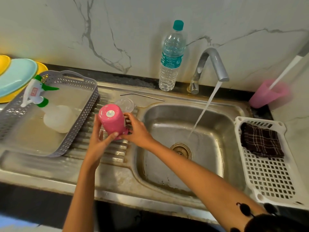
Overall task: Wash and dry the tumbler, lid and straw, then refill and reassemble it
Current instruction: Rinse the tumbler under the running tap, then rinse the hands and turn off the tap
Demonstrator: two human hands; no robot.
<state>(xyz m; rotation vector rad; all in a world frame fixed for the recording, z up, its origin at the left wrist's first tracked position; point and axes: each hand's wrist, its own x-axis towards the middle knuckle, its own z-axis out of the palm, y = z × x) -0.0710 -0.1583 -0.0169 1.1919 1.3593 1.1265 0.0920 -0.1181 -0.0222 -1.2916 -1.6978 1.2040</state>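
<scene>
Holding the pink tumbler [111, 121] base-up in both hands above the ribbed drainboard [108, 156].

Left hand [98, 139]: fingers curled round the far side of the tumbler, thumb pressed on the near side, clamped on it. Right hand [138, 129]: fingers closed on the tumbler's lower mouth end; whether they reach inside the rim cannot be told. Clear lid [125, 104] lies on the drainboard just beyond the right fingertips, apart from them. Metal straw [142, 96] lies flat further beyond the lid, near the back edge. Tap [213, 64] is running, its stream falling into the sink [158, 164] well to the right of both hands. Water bottle [172, 56] stands upright beside the tap. Grey basket [80, 114] with a spray bottle [37, 96] sits just left of the left fingers. Dark cloth [262, 139] rests on the white rack [267, 178] at far right.
</scene>
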